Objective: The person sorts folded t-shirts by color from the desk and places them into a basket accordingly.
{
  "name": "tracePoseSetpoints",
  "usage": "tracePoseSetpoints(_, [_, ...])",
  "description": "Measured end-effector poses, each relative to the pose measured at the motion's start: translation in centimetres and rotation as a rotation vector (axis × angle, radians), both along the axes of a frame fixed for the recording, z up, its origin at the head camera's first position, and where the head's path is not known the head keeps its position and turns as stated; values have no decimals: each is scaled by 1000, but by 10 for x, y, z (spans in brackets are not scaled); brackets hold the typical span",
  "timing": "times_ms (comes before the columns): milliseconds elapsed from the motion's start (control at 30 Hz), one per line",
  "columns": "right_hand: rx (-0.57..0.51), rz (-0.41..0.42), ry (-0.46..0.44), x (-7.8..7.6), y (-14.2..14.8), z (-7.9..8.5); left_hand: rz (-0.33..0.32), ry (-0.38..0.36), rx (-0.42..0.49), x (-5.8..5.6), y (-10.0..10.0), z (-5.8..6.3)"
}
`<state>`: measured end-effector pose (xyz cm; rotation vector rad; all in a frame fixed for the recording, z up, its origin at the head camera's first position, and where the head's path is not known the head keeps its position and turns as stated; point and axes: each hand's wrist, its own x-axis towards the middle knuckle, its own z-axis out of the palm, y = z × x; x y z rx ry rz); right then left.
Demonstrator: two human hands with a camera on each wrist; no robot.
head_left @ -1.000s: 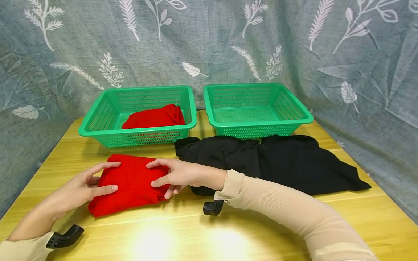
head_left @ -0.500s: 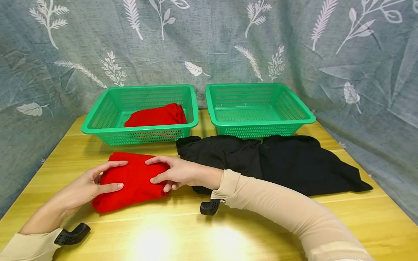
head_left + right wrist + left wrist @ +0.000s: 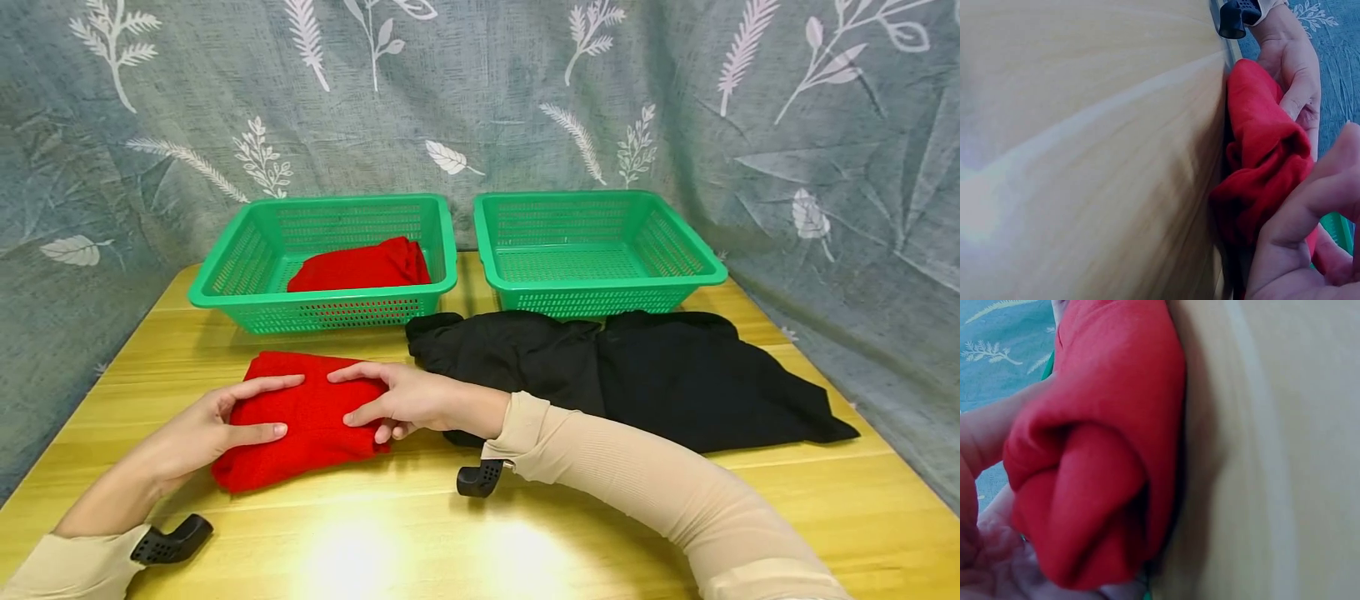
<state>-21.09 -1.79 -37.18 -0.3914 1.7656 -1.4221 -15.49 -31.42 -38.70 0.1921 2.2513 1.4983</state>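
A folded red cloth (image 3: 315,417) lies on the table in front of me, with a hand at each end. The left hand (image 3: 191,433) holds its left end, thumb and index finger over the top. The hand's remaining fingers are mostly hidden by the cloth. At the opposite end, the right hand (image 3: 412,400) grips the bundle, its thumb and index finger also on top and the lower fingers bent by the edge. In the left wrist view the red cloth (image 3: 1104,456) shows a rolled end, and the right wrist view shows crumpled folds in the red cloth (image 3: 1260,162).
Behind stands a green basket (image 3: 322,298) with another folded red cloth (image 3: 360,267) inside. A second green basket (image 3: 600,285) stands to its right. Black fabric (image 3: 675,375) is spread right of centre, partly behind the right forearm. A patterned curtain (image 3: 487,100) hangs beyond the table (image 3: 450,533).
Both hands have shifted slightly inward over the red cloth, their index fingertips now closer together. The cloth stays in nearly the same spot; the head view has shifted a little.
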Motion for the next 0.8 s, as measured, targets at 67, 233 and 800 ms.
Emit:
tracePoseSetpoints(67, [-1,1,4,0,1,0,1,-7,11,-2,1,0])
tracePoseSetpoints(233, [-9,22,21,0,2,-1,12,-30,17,-2,0,-2])
tracePoseSetpoints(800, [-4,32,86,4,4,3,46,34,48,1,2,-3])
